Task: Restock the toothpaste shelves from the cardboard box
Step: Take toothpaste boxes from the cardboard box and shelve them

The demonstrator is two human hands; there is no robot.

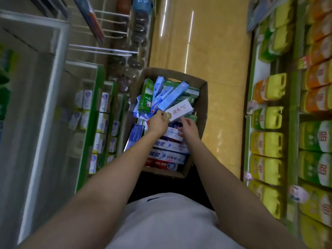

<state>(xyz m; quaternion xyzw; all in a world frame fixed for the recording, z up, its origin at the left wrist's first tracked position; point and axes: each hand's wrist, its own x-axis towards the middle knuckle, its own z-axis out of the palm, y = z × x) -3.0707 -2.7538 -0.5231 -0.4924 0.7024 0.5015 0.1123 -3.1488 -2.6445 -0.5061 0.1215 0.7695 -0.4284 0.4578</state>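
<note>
Head view: the box (202, 97) sits on the aisle floor, full of toothpaste cartons, so most restocking is left. The left hand (159, 123) grasps the white carton (179, 110) by its end; the right hand (188, 127) hangs loose beside it. The shelves (100, 123) stand left, partly stocked.

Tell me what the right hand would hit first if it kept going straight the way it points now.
Probably the white toothpaste carton with red lettering: the right hand points up and away into the cardboard box, its fingers just short of that carton's near side. Depth is unclear, so it may instead slip beneath it.
</note>
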